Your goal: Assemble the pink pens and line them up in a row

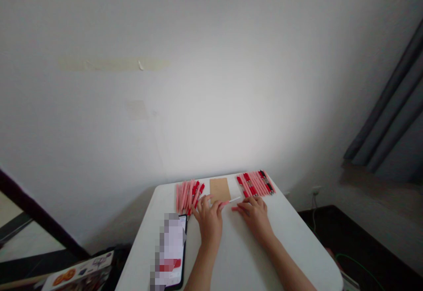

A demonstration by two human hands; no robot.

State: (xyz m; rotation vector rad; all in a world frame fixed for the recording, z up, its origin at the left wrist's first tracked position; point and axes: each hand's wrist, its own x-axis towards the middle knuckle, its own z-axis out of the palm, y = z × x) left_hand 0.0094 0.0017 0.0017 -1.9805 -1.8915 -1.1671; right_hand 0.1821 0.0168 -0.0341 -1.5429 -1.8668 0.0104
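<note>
In the head view, my left hand (210, 220) is closed in a pinch on a slim pen (234, 199) with a pink end and a white length pointing right. My right hand (257, 217) pinches a short pink pen cap (235, 208), held just below the white length and apart from it. Behind the hands lies a brown paper card (220, 189). A loose row of pink and red pens (187, 194) is beside my left hand. A tighter row of pink, red and black pens (255, 183) lies beyond my right hand.
A phone (173, 251) with a lit, partly blurred screen lies on the left of the white table (280, 238). The wall (211, 106) rises behind the table's far edge. A printed box (79, 273) stands low at left; a dark curtain (393, 128) hangs at right.
</note>
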